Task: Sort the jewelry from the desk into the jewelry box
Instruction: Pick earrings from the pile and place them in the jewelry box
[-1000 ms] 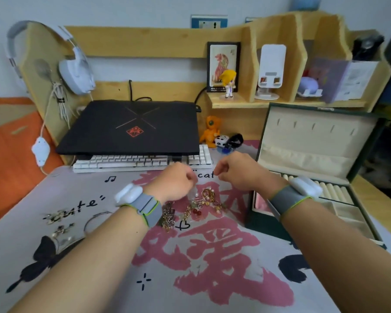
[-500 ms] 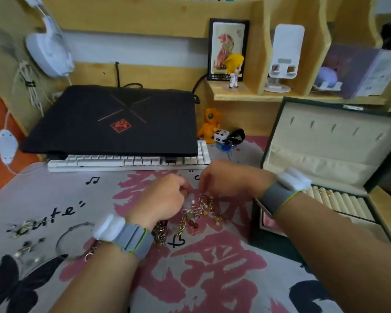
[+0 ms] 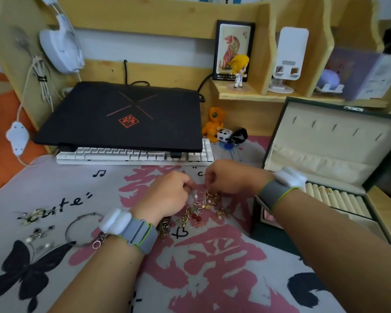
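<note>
Gold jewelry pile (image 3: 203,207) lies between keyboard (image 3: 133,155) and jewelry box (image 3: 339,177).

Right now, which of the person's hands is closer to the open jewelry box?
Right. The right hand is over the jewelry pile, with its wrist by the jewelry box. The left hand is on the pile's far side, farther from the box.

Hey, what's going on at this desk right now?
A person is sorting jewelry. Both hands, left hand and right hand, are down at a tangled pile of small jewelry on the desk mat, fingers curled as if picking at pieces; whether either has a grip on one is hard to tell. The jewelry box sits open to the right, one small gold piece on its ring rolls. A thin bangle and more trinkets wait at the left.
</note>
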### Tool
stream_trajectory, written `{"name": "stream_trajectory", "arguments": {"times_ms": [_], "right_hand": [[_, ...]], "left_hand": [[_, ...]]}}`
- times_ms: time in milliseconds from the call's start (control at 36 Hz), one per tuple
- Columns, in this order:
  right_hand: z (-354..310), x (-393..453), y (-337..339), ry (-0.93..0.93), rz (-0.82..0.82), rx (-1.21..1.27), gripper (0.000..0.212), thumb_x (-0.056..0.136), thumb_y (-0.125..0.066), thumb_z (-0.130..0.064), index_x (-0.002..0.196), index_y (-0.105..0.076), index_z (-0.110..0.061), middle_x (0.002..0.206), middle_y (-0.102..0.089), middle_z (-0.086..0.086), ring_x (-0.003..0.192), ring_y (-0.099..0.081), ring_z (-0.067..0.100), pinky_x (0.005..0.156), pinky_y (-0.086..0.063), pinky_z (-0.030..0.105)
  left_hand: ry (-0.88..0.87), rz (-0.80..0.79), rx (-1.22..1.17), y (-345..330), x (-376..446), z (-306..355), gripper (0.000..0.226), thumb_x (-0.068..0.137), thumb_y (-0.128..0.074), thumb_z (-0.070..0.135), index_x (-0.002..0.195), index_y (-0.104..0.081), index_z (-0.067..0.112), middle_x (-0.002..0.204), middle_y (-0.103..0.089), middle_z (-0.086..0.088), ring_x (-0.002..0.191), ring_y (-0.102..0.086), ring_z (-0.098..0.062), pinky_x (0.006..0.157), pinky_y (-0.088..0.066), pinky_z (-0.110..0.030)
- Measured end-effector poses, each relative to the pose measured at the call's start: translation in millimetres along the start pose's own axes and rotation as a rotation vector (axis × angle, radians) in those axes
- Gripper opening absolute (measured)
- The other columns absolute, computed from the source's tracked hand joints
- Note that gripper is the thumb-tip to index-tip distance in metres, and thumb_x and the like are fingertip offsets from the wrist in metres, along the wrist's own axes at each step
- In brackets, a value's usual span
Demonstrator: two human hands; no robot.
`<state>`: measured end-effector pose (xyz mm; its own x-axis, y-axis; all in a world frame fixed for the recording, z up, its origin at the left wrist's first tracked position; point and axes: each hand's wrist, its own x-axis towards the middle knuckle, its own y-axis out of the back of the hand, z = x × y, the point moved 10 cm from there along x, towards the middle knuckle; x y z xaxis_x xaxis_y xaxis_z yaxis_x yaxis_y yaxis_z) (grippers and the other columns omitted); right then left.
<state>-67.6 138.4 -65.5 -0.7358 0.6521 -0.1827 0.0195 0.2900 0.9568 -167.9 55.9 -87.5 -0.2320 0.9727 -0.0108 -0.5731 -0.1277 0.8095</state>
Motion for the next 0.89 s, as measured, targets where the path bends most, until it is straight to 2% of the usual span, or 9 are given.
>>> {"name": "stream_trajectory", "arguments": {"times_ms": [111,222,333,389,556,639,722,833,889], "right_hand": [[16,-4,12,-0.047,0.06,0.107,0.012,0.087,-0.072,-0.018,0.082,-0.07,-0.029,0.089,-0.07,-0.011,0.085,-0.066,0.012,0.078,-0.057,0.03],[23,-12,20,-0.043,0.083,0.219,0.007,0.09,-0.072,-0.014,0.093,-0.074,-0.02,0.084,-0.071,-0.008,0.076,-0.066,0.008,0.073,-0.055,0.026],[22,-22,32,-0.034,0.118,0.359,0.006,0.091,-0.072,-0.012,0.091,-0.075,-0.017,0.085,-0.075,0.0,0.074,-0.068,0.01,0.074,-0.059,0.03],[17,-25,31,-0.015,0.1,0.41,0.004,0.091,-0.073,-0.012,0.093,-0.075,-0.016,0.087,-0.075,0.003,0.073,-0.068,0.011,0.075,-0.059,0.031],[0,-30,37,0.049,0.107,0.473,0.005,0.093,-0.069,-0.009,0.096,-0.073,-0.01,0.087,-0.075,0.007,0.071,-0.066,0.012,0.07,-0.057,0.029],[-4,-32,46,0.062,0.143,0.534,0.005,0.093,-0.068,-0.008,0.096,-0.072,-0.006,0.09,-0.075,0.011,0.071,-0.066,0.012,0.069,-0.056,0.028],[-2,-32,51,0.06,0.167,0.578,0.003,0.094,-0.068,-0.009,0.095,-0.071,-0.008,0.09,-0.076,0.01,0.072,-0.068,0.013,0.07,-0.056,0.03],[5,-36,57,0.036,0.187,0.685,0.003,0.095,-0.067,-0.009,0.095,-0.069,-0.007,0.089,-0.077,0.009,0.074,-0.069,0.015,0.071,-0.056,0.03],[7,-39,57,0.031,0.174,0.769,0.005,0.096,-0.065,-0.007,0.098,-0.068,-0.005,0.093,-0.077,0.012,0.076,-0.068,0.017,0.073,-0.056,0.03]], "left_hand": [[-0.012,0.022,-0.004,1,1,1,0.03,0.105,-0.05,0.017,0.117,-0.073,0.03,0.119,-0.07,0.01,0.108,-0.064,-0.014,0.088,-0.048,-0.028],[-0.026,0.054,-0.03,2,-1,6,0.028,0.106,-0.052,0.02,0.122,-0.073,0.028,0.126,-0.067,0.009,0.112,-0.063,-0.015,0.09,-0.045,-0.026],[-0.068,0.096,-0.129,6,-2,16,0.023,0.103,-0.059,0.03,0.121,-0.073,0.027,0.114,-0.071,0.012,0.096,-0.067,-0.01,0.08,-0.051,-0.021],[-0.101,0.1,-0.195,7,-3,21,0.024,0.101,-0.063,0.031,0.123,-0.073,0.027,0.112,-0.07,0.014,0.097,-0.064,-0.004,0.077,-0.044,-0.013],[-0.134,0.058,-0.225,2,-2,27,0.024,0.098,-0.068,0.032,0.121,-0.074,0.026,0.109,-0.07,0.019,0.097,-0.063,0.003,0.077,-0.041,-0.01],[-0.108,0.042,-0.34,0,0,22,0.011,0.096,-0.071,0.028,0.107,-0.076,0.027,0.098,-0.076,0.014,0.089,-0.07,-0.001,0.085,-0.052,-0.023],[-0.084,0.045,-0.483,3,-1,19,0.006,0.096,-0.072,0.023,0.093,-0.075,0.028,0.088,-0.078,0.01,0.075,-0.074,-0.013,0.08,-0.054,-0.03],[-0.052,0.043,-0.647,7,-2,15,0.011,0.095,-0.072,0.02,0.099,-0.077,0.029,0.095,-0.078,0.01,0.09,-0.071,-0.001,0.08,-0.048,-0.021],[-0.041,-0.013,-0.782,3,-3,16,0.017,0.096,-0.07,0.017,0.108,-0.074,0.029,0.105,-0.078,0.002,0.102,-0.071,-0.01,0.089,-0.051,-0.026]]}}
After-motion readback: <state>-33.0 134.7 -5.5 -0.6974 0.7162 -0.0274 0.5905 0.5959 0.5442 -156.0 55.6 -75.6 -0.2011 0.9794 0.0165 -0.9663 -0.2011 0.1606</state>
